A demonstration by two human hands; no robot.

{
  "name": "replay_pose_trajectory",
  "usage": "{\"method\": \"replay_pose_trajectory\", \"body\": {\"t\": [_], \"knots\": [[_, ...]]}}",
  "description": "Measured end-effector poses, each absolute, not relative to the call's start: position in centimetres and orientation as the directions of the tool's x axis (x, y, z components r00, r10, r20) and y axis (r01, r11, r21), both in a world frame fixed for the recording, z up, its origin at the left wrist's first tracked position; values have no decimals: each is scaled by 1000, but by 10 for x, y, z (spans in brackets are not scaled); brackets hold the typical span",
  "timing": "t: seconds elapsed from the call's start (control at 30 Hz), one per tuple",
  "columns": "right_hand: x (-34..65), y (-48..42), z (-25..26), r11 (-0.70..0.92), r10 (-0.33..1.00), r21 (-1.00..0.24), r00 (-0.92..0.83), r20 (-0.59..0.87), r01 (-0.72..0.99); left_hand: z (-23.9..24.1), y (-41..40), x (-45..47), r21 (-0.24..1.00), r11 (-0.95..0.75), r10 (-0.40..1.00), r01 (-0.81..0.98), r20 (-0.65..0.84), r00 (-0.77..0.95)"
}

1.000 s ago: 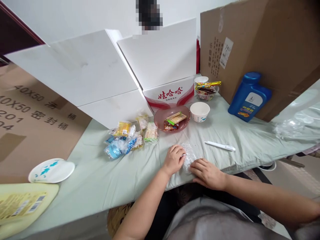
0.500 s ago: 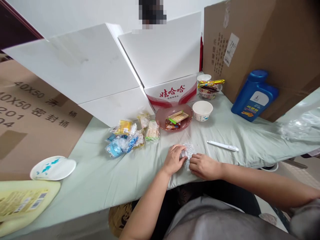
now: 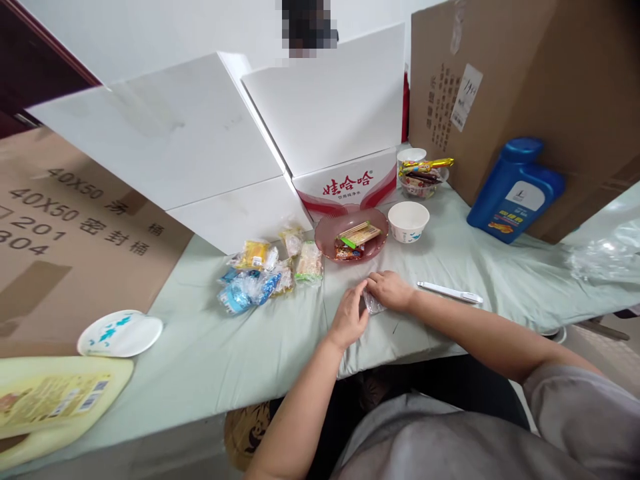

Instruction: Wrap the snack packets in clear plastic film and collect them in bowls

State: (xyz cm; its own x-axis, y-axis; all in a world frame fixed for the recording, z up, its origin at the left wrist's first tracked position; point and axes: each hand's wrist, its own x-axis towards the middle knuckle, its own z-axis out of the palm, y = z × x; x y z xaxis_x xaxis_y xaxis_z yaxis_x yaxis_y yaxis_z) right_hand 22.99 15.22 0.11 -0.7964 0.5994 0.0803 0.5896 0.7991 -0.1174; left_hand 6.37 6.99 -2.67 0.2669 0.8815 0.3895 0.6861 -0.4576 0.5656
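A piece of crinkled clear plastic wrap (image 3: pixel 373 305) lies on the green cloth close to the table's front edge, mostly covered by my hands. My left hand (image 3: pixel 349 316) is at its left edge, with thumb and fingers curled around that side. From the right, my right hand (image 3: pixel 390 291) bends over the top of the wrap and presses on it, its fingertips meeting those of my left hand. Just right of my right wrist rests a white box cutter (image 3: pixel 450 293). Beyond my hands stands a reddish-brown dish (image 3: pixel 325 241) with wrapped snacks in it.
Left of the dish lie several wrapped snacks (image 3: pixel 255 277). A white paper bowl (image 3: pixel 409 223) stands right of it, with a filled snack bowl (image 3: pixel 423 183) behind. A blue bottle (image 3: pixel 517 193), cardboard box (image 3: pixel 460 80) and white boxes (image 3: pixel 325 113) enclose the back. Paper lids (image 3: pixel 120 333) lie left.
My right hand has moved up and left, over the wrap, and now hides most of it. The wrap looks flatter and less of it shows. The view has shifted slightly.
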Motion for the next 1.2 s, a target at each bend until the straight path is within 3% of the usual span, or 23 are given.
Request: {"method": "replay_pose_trajectory", "body": {"t": [0.13, 0.37, 0.53, 0.73, 0.87, 0.93, 1.1, 1.2], "knots": [[229, 147, -8, 743, 669, -126, -733, 120, 657, -22, 71, 64, 495, -450, 858, 743, 471, 206], [243, 147, 6, 537, 835, -120, -506, 217, 835, -19, 71, 70, 350, -341, 880, 873, 445, 166], [254, 120, -6, 775, 626, -159, -709, 326, 611, -17, 68, 70, 330, -331, 896, 884, 403, 185], [267, 139, -12, 851, 526, -254, -754, 394, 460, -19, 68, 68, 326, -330, 896, 886, 404, 185], [288, 193, 35, 797, 551, -277, -459, 697, 537, -19, 69, 67, 371, -323, 903, 871, 397, 165], [297, 222, 58, 717, 567, -279, -302, 767, 639, -19, 70, 66, 398, -323, 905, 858, 396, 157], [303, 270, 65, 510, 802, -260, -344, 488, 820, -16, 72, 65, 447, -341, 899, 827, 414, 146], [304, 266, 52, 518, 797, -263, -347, 494, 814, -15, 72, 65, 466, -344, 900, 815, 411, 145]]}}
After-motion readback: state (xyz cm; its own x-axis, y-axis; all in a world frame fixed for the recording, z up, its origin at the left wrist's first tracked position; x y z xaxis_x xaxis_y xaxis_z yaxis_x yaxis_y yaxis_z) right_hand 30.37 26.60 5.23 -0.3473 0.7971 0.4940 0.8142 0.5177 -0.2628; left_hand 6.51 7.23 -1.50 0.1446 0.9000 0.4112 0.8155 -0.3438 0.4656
